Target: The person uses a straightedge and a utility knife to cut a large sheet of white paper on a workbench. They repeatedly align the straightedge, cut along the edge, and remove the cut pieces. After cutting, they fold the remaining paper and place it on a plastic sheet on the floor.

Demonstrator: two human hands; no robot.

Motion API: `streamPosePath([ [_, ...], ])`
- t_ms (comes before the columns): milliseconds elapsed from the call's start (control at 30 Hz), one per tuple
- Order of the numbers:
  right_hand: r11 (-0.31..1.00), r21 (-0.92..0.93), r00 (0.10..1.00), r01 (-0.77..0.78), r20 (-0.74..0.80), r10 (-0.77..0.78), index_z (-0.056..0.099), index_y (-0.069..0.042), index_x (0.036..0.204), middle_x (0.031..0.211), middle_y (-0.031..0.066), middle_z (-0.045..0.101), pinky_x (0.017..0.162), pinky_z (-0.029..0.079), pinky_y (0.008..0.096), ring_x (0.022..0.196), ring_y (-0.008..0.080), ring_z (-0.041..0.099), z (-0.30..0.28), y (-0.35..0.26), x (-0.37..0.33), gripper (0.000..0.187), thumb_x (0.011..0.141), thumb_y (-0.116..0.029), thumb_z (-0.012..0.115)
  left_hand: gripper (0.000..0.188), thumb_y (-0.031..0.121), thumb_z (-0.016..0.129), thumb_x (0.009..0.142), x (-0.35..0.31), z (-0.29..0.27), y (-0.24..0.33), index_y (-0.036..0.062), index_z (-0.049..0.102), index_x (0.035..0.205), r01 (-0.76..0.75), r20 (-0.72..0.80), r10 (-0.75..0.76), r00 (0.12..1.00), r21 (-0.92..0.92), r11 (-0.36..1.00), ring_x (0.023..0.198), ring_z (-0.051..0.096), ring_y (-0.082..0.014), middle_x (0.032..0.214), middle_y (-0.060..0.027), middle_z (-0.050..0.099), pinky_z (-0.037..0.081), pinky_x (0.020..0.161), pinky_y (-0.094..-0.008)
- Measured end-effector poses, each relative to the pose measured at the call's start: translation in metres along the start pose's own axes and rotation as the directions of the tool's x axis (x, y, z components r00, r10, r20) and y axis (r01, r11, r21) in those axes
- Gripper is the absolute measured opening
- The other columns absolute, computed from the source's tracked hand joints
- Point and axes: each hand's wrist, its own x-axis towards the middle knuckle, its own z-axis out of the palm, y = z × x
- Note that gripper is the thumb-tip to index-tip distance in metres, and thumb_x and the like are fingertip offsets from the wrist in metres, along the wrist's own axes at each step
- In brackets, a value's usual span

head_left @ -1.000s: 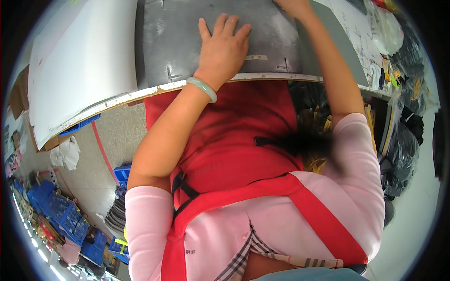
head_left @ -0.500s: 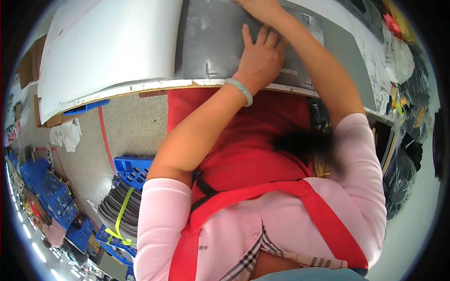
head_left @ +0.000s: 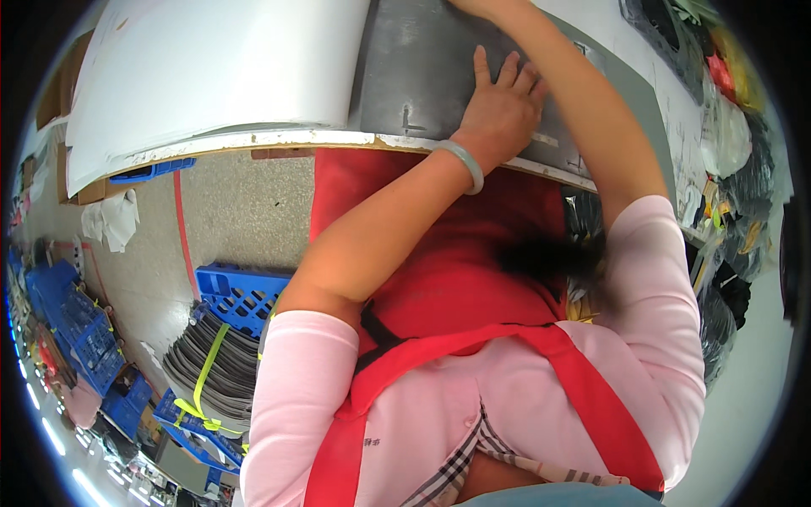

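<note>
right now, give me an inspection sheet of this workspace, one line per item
surface: white table, front edge chipped and marked
work things: dark grey sheet with scuffs and corner marks; large white sheet to its left
clutter: plastic bags crowd the right side
hands: left hand spread on the dark grey sheet; right hand mostly cut off by the top edge, grip unclear
cables: nothing seen
surroundings: lower left, blue crate, strapped stack of dark sheets; red floor line

Your flat dark grey sheet (head_left: pixel 431 80) bears black angled marks (head_left: pixel 409 121). You wear a red cloth apron (head_left: pixel 448 258) and a pink shirt (head_left: pixel 414 414) with checked trim (head_left: pixel 456 463).
</note>
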Motion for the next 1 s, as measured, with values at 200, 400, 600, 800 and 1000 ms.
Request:
streamPosePath([
  [200, 0.572, 0.727, 0.915, -0.381, 0.209, 0.344, 0.063, 0.003, 0.092, 0.072, 0.01, 0.066, 0.05, 0.054, 0.031, 0.058, 0.0162, 0.063, 0.014, 0.001, -0.004, 0.011, 0.089, -0.008, 0.061, 0.037, 0.025, 0.055, 0.094, 0.002, -0.003, 0.001, 0.0048, 0.063, 0.125, -0.017, 0.055, 0.012, 0.998, 0.087, 0.996, 0.133, 0.044, -0.0353, 0.136, -0.0149, 0.053, 0.024, 0.104, -0.077],
  [400, 0.578, 0.677, 0.885, -0.456, 0.281, 0.371, 0.063, 0.002, 0.085, 0.069, 0.0094, 0.065, 0.052, 0.054, 0.0305, 0.057, 0.0168, 0.062, -0.001, -0.022, -0.004, 0.013, 0.09, -0.01, 0.06, 0.038, 0.023, 0.053, 0.095, 0.002, -0.006, 0.0, 0.0024, 0.062, 0.126, -0.015, 0.098, 0.012, 0.995, 0.027, 1.0, 0.133, 0.043, -0.0361, 0.138, -0.0174, 0.052, 0.024, 0.104, -0.0773],
  [600, 0.534, 0.675, 0.861, -0.509, 0.414, 0.297, 0.065, 0.0, 0.093, 0.077, 0.0107, 0.068, 0.057, 0.054, 0.0283, 0.063, 0.0174, 0.064, -0.039, -0.052, -0.067, 0.015, 0.091, -0.014, 0.064, 0.043, 0.027, 0.051, 0.095, 0.001, -0.002, 0.002, 0.0053, 0.057, 0.132, -0.062, 0.138, 0.046, 0.989, 0.118, 0.991, 0.137, 0.039, -0.0395, 0.142, -0.0164, 0.049, 0.023, 0.106, -0.0755],
  [800, 0.654, 0.61, 0.834, -0.447, 0.549, 0.058, 0.065, -0.003, 0.092, 0.07, 0.0025, 0.062, 0.052, 0.046, 0.0229, 0.056, 0.0073, 0.055, -0.049, -0.11, -0.12, 0.017, 0.091, -0.019, 0.064, 0.041, 0.03, 0.05, 0.095, -0.016, 0.011, -0.005, 0.0116, 0.055, 0.132, -0.034, -0.023, 0.036, 0.999, 0.051, 0.998, 0.135, 0.042, -0.0373, 0.14, -0.0136, 0.049, 0.025, 0.111, -0.0642],
  [1000, 0.796, 0.475, 0.853, -0.375, 0.513, 0.096, 0.063, -0.002, 0.088, 0.067, 0.0058, 0.062, 0.053, 0.047, 0.0264, 0.053, 0.0106, 0.056, -0.05, -0.128, -0.118, 0.016, 0.087, -0.017, 0.064, 0.045, 0.034, 0.052, 0.093, -0.01, 0.004, -0.006, 0.0107, 0.055, 0.131, -0.06, 0.055, 0.056, 0.997, 0.082, 0.995, 0.137, 0.04, -0.0373, 0.14, -0.0138, 0.05, 0.022, 0.11, -0.0707],
])
